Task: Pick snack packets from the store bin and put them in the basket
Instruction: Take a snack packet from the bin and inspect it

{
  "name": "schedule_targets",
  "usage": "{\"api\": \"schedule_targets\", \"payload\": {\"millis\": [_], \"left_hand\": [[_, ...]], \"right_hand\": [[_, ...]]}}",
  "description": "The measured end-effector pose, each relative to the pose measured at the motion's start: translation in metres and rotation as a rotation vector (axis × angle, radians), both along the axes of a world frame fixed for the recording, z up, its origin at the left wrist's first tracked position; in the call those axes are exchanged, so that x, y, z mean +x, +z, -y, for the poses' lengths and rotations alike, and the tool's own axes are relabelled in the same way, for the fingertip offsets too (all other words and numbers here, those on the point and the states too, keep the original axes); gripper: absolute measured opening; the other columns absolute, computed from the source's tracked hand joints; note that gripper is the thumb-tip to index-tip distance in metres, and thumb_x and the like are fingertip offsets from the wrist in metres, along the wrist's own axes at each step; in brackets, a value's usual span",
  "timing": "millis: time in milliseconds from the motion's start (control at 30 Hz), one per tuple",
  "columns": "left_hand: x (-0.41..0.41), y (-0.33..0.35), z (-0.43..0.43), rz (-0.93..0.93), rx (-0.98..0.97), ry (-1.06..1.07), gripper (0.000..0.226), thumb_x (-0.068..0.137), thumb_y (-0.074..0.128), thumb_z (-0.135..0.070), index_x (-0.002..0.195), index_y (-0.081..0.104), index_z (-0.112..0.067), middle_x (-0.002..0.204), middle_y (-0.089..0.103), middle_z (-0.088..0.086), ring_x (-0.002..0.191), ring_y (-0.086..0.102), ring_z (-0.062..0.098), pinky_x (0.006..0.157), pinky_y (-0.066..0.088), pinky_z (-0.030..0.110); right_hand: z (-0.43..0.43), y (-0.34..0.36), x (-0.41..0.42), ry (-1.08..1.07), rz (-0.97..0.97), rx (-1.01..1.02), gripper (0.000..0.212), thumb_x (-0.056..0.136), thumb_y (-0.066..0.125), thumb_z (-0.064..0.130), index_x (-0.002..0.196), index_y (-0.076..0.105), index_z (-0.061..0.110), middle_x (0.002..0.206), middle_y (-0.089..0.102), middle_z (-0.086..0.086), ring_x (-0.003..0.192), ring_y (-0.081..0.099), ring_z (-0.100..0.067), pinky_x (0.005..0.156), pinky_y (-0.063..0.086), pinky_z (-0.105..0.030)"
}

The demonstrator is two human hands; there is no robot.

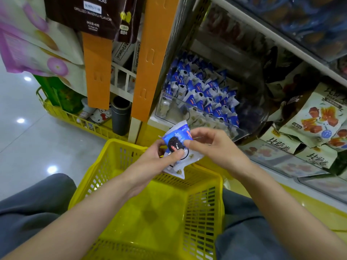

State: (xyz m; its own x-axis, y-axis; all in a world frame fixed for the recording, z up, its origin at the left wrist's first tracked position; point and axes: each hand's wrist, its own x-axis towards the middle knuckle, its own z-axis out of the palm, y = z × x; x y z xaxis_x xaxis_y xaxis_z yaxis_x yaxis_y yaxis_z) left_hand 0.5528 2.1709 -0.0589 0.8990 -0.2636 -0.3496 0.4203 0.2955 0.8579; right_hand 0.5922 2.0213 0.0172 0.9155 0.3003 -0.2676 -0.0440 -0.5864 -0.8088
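Head view, the only one. A blue-and-white plastic snack packet (176, 147) with a dark biscuit printed on it was held in both hands, clear of the shelf and above the far rim of the yellow slotted plastic basket (120, 147). The left hand (157, 158) gripped it from the left, thumb pressed across the front face. The right hand (212, 145) pinched its right edge between thumb and forefinger, the other fingers loosely curled.

The packet's long axis ran roughly away from the person, far end raised, near crimped end hanging lowest. The basket's open mouth lay directly below and toward the person, between the grey-trousered knees (37, 207); judged, the coming move was a short drop down and inward, with either hand equally near. The clear plastic store bin (187, 113) sat beyond and to the right, well apart from the hands, with a heap of matching blue packets (202, 91) inside.

Hard to make out:
- the left fingers, hidden behind the packet;
- whether the pale lower portion was the same packet or a second one behind it, which could not be told;
- the basket's near rim, cut off by the frame edge;
- the dark goods right of the bin, too blurred to name.
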Motion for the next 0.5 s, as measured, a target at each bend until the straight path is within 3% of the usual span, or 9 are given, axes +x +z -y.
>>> {"api": "schedule_targets", "payload": {"millis": [133, 267, 333, 433, 500], "left_hand": [[0.005, 0.002, -0.004, -0.038, 0.010, 0.118, 0.027, 0.089, 0.057, -0.027, 0.114, 0.051, -0.020, 0.104, 0.069, 0.003, 0.087, 0.066, 0.013, 0.083, 0.048, 0.031], [0.007, 0.002, -0.011, -0.073, 0.082, 0.248, 0.010, 0.094, 0.050, -0.017, 0.097, 0.056, -0.025, 0.096, 0.067, -0.002, 0.080, 0.064, 0.009, 0.074, 0.049, 0.024], [0.007, 0.003, -0.013, -0.090, 0.079, 0.297, 0.011, 0.094, 0.051, -0.016, 0.091, 0.056, -0.026, 0.092, 0.066, -0.005, 0.077, 0.063, 0.008, 0.073, 0.049, 0.025], [0.007, 0.005, -0.014, -0.097, 0.083, 0.318, 0.014, 0.093, 0.053, -0.016, 0.106, 0.056, -0.019, 0.096, 0.067, -0.002, 0.076, 0.064, 0.012, 0.075, 0.051, 0.032], [0.007, 0.005, -0.016, -0.094, 0.082, 0.323, 0.017, 0.092, 0.054, -0.016, 0.110, 0.054, -0.019, 0.099, 0.067, -0.001, 0.077, 0.065, 0.013, 0.075, 0.052, 0.032]], "right_hand": [[-0.001, 0.017, 0.019, -0.070, 0.172, 0.071, 0.010, 0.084, 0.066, 0.017, 0.083, 0.065, 0.027, 0.078, 0.068, 0.014, 0.074, 0.061, 0.002, 0.069, 0.047, -0.013], [-0.007, 0.028, 0.061, -0.304, 0.456, 0.080, 0.012, 0.085, 0.065, 0.022, 0.096, 0.065, 0.018, 0.080, 0.065, 0.013, 0.074, 0.059, 0.002, 0.068, 0.047, -0.015], [-0.013, 0.026, 0.083, -0.338, 0.442, -0.015, 0.020, 0.085, 0.064, 0.022, 0.104, 0.064, 0.015, 0.086, 0.064, 0.008, 0.078, 0.059, -0.002, 0.073, 0.050, -0.021], [-0.025, 0.017, 0.106, -0.295, 0.280, -0.175, 0.018, 0.084, 0.064, 0.019, 0.102, 0.061, 0.017, 0.089, 0.062, 0.004, 0.090, 0.062, -0.014, 0.087, 0.053, -0.034], [-0.031, 0.013, 0.113, -0.247, 0.210, -0.272, 0.020, 0.083, 0.066, 0.019, 0.102, 0.061, 0.016, 0.089, 0.062, 0.002, 0.091, 0.063, -0.017, 0.089, 0.053, -0.036]]}}
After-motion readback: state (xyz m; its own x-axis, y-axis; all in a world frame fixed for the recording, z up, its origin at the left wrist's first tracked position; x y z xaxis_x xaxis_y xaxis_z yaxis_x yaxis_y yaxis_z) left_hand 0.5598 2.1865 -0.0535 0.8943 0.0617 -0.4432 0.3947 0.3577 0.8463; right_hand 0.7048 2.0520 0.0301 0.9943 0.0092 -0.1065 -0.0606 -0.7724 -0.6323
